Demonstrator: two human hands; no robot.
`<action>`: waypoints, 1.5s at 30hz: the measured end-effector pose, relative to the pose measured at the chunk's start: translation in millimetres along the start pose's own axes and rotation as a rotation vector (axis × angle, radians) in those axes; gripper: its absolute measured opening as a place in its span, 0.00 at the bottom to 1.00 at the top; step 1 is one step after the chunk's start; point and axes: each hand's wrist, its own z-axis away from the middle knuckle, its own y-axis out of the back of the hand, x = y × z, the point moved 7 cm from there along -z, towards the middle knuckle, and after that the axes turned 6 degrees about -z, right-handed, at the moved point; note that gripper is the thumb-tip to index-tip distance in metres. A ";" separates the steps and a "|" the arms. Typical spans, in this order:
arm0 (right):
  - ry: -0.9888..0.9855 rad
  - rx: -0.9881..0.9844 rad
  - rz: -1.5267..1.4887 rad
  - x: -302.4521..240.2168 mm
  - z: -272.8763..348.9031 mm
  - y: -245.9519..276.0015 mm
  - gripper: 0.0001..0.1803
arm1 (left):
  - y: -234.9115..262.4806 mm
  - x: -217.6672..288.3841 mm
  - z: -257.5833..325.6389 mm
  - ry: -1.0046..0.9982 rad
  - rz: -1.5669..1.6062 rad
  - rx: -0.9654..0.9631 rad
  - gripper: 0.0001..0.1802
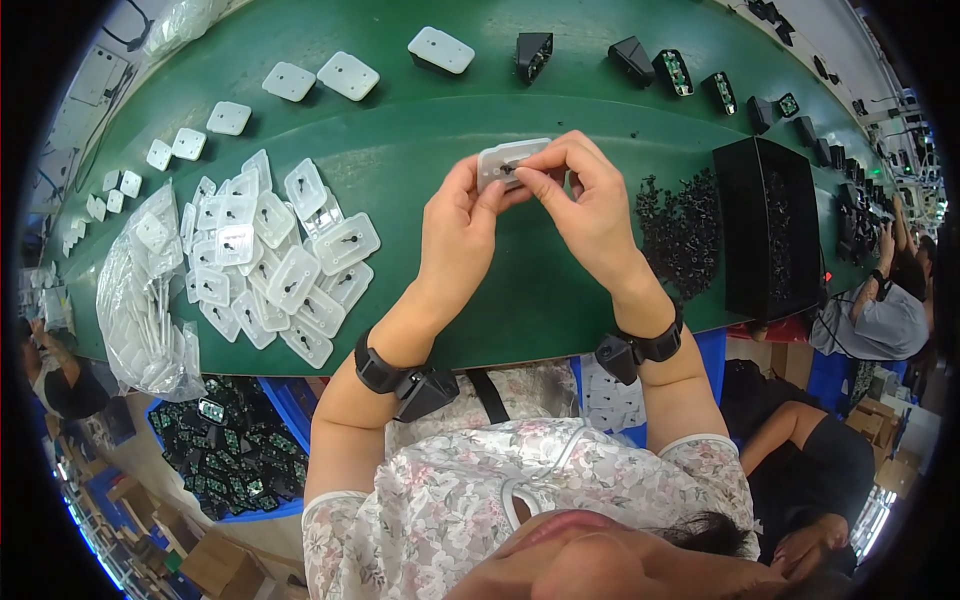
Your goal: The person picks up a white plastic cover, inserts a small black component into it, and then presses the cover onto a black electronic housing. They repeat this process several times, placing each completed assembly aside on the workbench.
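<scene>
A white translucent plastic cover (512,150), flat with rounded corners, is gripped along its left and lower edge by my left hand (460,220). My right hand (592,210) bends over it, thumb and fingers pinching a small black part (507,168) at the middle of its face. To the left lies a loose heap of similar white covers (295,278), several with a black part in the centre. On the right, a spread of small black parts (680,235) covers the green table beside my right wrist.
A black open box (735,225) holding more small parts stands at the right. Clear plastic bags (145,310) bulge at the left edge. Along the table's far side runs a row of black housings (629,62) and white-topped units (440,50). A blue bin of circuit boards (230,450) sits below.
</scene>
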 end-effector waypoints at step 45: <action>-0.212 -0.149 -0.035 40.1 -38.7 -7.4 0.16 | 46.1 -15.4 -25.1 0.195 -0.105 0.095 0.07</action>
